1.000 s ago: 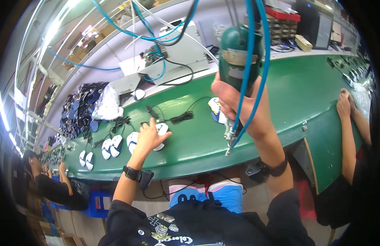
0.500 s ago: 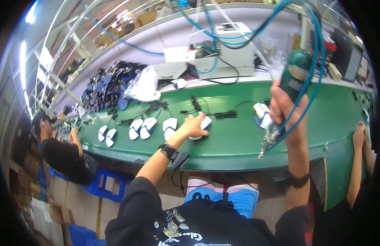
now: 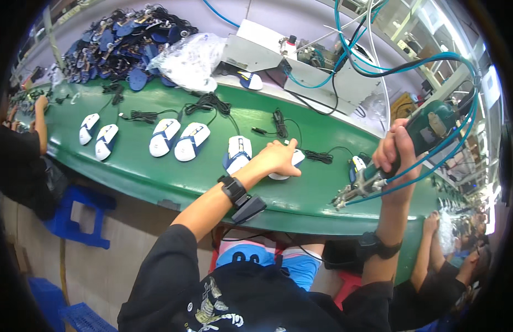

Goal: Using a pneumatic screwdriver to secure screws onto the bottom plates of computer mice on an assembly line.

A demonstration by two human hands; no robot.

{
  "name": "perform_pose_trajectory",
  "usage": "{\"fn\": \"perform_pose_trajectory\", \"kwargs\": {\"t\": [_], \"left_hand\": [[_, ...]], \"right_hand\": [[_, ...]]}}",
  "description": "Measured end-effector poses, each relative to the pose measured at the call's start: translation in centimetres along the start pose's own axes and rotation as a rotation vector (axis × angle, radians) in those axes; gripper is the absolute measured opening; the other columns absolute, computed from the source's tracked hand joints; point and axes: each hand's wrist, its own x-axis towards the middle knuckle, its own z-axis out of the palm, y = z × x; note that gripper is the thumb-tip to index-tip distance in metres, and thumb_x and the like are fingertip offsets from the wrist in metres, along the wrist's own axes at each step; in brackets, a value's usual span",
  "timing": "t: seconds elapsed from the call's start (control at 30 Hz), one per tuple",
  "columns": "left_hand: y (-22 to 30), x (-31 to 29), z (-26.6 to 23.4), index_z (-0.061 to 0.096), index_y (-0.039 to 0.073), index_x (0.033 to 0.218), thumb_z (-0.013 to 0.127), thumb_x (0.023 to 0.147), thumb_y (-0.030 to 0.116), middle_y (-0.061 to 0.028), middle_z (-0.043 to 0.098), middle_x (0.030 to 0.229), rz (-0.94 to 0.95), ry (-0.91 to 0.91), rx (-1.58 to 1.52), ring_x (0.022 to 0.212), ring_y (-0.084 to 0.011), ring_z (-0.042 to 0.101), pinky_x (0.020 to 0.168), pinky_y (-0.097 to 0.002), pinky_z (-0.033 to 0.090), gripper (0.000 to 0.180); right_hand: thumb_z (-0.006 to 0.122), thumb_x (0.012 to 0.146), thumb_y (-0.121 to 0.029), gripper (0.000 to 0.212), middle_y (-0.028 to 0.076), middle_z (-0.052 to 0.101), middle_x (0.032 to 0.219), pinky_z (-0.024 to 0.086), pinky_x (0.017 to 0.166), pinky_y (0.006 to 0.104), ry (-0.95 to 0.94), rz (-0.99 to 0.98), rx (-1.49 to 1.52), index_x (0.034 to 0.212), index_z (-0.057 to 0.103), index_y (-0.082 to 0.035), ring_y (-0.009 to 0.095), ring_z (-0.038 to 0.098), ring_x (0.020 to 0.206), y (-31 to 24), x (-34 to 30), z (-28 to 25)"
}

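My left hand (image 3: 278, 159) is closed over a white and blue computer mouse (image 3: 298, 157) on the green bench; the palm and fingers hide most of it. In my right hand (image 3: 397, 150) is a green-bodied powered screwdriver (image 3: 432, 128), with blue hoses and a metal nose. It is held tilted above the bench, its nose pointing down and left, apart from the mouse under my left hand. Just left of that hand lies another mouse (image 3: 238, 152). Close behind the tool's nose rests a further mouse (image 3: 356, 166), partly hidden.
More mice (image 3: 193, 141) lie leftward along the green bench (image 3: 140, 185), with bundled black cables (image 3: 321, 157) behind. At the back are a heap of blue and black parts (image 3: 123, 41), a clear plastic bag (image 3: 193, 61) and grey boxes (image 3: 256, 47). People work at both sides.
The whole view has shifted and tilted. My left hand stays on the same mouse. The screwdriver in my right hand has tipped from steep to flatter, its nose turning further left.
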Motion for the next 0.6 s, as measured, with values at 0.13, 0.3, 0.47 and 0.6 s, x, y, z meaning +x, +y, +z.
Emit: {"fn": "perform_pose_trajectory", "kwargs": {"t": [0.13,0.3,0.47,0.6], "left_hand": [[-1.9,-0.6,-2.0,0.030,-0.008,0.133,0.075,0.065,0.042,-0.0396,0.057,0.110,-0.033,-0.011,-0.160,0.103,-0.0488,0.058,0.093,-0.0454,0.047,0.095],[-2.4,-1.4,-4.0,0.032,0.004,0.134,0.068,0.078,0.036,-0.0237,0.058,0.109,-0.032,-0.118,-0.744,0.098,-0.0335,0.061,0.090,-0.0411,0.049,0.074],[-0.1,-0.7,-2.1,0.031,0.009,0.136,0.063,0.088,0.036,-0.0168,0.056,0.112,-0.037,-0.263,-1.534,0.093,-0.0257,0.061,0.083,-0.0398,0.051,0.063],[0.9,1.9,1.5,0.037,0.008,0.135,0.061,0.089,0.035,-0.0190,0.056,0.118,0.011,-0.369,-1.915,0.099,-0.0304,0.061,0.080,-0.0435,0.055,0.058]], "right_hand": [[0.057,0.094,-0.018,0.016,-0.002,0.040,0.058,0.034,0.044,0.0233,0.027,-0.030,0.106,0.097,0.049,-0.005,0.007,0.038,0.044,1.6,1.9,3.8],[0.055,0.095,-0.018,0.015,-0.002,0.040,0.058,0.035,0.044,0.0228,0.022,-0.076,0.029,0.097,0.048,-0.005,0.006,0.038,0.044,0.9,3.6,4.5],[0.057,0.094,-0.017,0.015,-0.003,0.040,0.058,0.035,0.045,0.0229,0.052,-0.050,0.070,0.099,0.049,-0.005,0.006,0.038,0.044,0.3,4.6,1.3],[0.059,0.092,-0.016,0.018,-0.001,0.042,0.059,0.035,0.046,0.0231,0.077,-0.030,0.016,0.102,0.051,-0.003,0.007,0.039,0.045,0.2,5.0,-1.5]]}}
